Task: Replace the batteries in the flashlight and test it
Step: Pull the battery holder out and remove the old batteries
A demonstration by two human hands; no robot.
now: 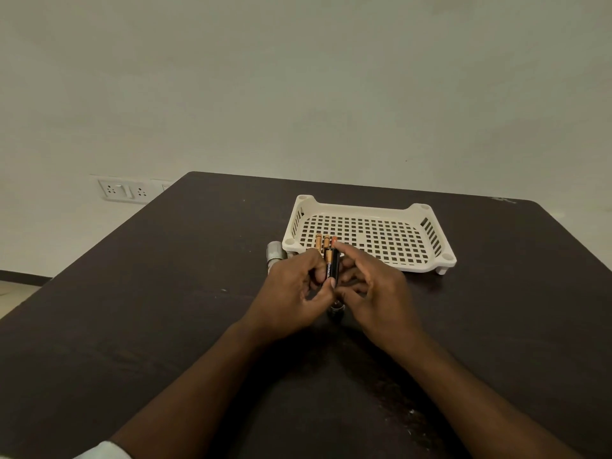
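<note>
Batteries (331, 260) bunched upright over table (165, 309) centre, pinched in left hand (294, 299). Right hand (371, 286) half-curled, fingertip touching one copper top. Light, stiff, slick; best gripped mid-barrel. Flashlight part (275, 251) by tray (364, 207).

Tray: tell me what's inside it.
The tray shows only bare perforated floor. Its near-left corner is hidden behind the batteries held in the left hand, so anything there cannot be seen.
</note>
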